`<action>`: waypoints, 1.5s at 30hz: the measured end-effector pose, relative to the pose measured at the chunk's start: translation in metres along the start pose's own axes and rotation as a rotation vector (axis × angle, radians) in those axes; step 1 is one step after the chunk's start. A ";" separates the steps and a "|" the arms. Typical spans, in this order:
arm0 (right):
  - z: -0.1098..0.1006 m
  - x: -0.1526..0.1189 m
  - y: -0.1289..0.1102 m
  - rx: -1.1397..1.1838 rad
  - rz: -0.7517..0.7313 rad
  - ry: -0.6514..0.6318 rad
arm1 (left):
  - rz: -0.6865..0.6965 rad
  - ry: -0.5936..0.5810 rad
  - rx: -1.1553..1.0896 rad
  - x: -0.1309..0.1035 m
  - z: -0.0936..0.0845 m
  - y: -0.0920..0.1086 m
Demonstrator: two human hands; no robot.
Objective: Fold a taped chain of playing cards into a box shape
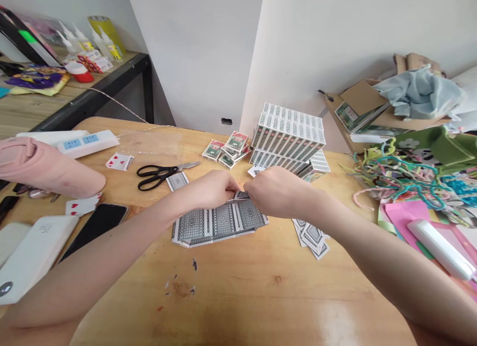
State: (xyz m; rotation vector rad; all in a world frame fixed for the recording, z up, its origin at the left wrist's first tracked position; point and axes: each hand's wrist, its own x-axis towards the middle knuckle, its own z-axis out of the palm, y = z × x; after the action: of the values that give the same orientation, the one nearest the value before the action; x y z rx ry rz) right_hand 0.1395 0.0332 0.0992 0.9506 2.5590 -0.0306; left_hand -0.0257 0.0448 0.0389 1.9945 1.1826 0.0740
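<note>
My left hand (216,188) and my right hand (276,192) meet over a flat panel of joined playing cards (221,217), backs up, grey and white. Between my fingertips is a small playing card piece (242,195), pinched from both sides near the panel's far edge. Fingers of both hands are closed, and my knuckles hide most of the grip. Just beyond my right hand a white card with a black mark (255,170) shows. Loose cards (313,238) lie face down near my right wrist. Black-handled scissors (156,176) rest left of the panel.
Behind my hands stand stacked card boxes (288,132) and several loose card packs (231,148). At left are a pink bottle (48,164), a power strip (87,142), a phone (97,226) and a white power bank (37,256). Colourful yarn (410,172) piles up at right.
</note>
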 end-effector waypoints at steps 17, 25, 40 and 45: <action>0.003 -0.003 -0.003 -0.003 0.042 0.002 | 0.031 -0.040 -0.082 -0.006 0.003 0.002; 0.004 -0.008 -0.009 -0.012 0.052 -0.024 | 0.064 0.088 -0.089 -0.025 0.021 0.001; -0.003 -0.016 -0.017 0.110 -0.003 -0.149 | -0.031 0.215 0.212 -0.043 0.054 0.011; 0.000 -0.014 -0.010 0.168 -0.060 -0.155 | -0.002 0.252 0.228 -0.044 0.061 0.009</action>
State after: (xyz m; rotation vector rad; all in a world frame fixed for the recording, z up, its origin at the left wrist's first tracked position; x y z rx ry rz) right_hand 0.1429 0.0170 0.1039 0.8940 2.4692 -0.3288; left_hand -0.0189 -0.0275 0.0180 2.2318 1.4049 0.2021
